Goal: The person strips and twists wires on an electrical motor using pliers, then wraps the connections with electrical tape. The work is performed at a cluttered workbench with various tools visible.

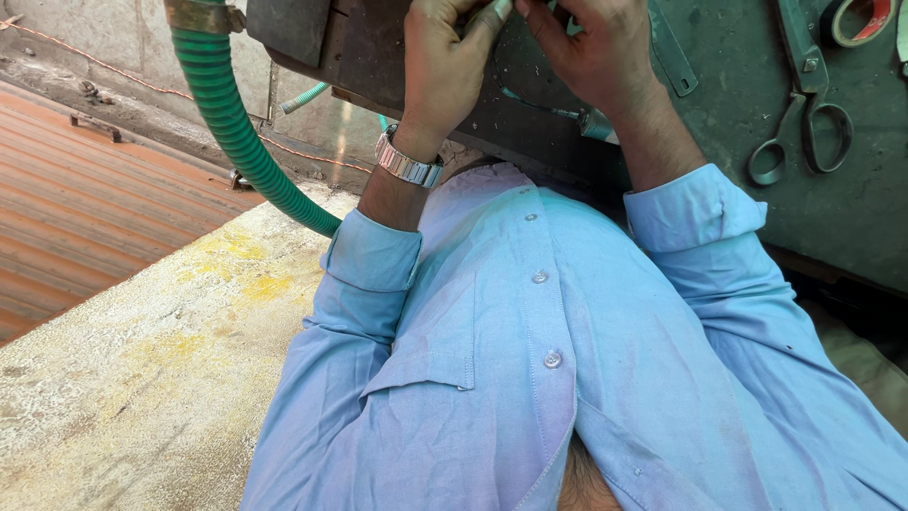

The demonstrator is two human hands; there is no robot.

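Head view: the left hand and right hand pinch together at a small pale piece against the dark metal panel at the frame's top; work apparently mid-way, steel scissors lying unused.

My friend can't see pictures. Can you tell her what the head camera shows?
Two hands, the left hand wearing a metal watch and the right hand, work close together at the edge of a dark green bench. Blue shirt sleeves fill the view below; a green ribbed hose curves at left, scissors lie at right.
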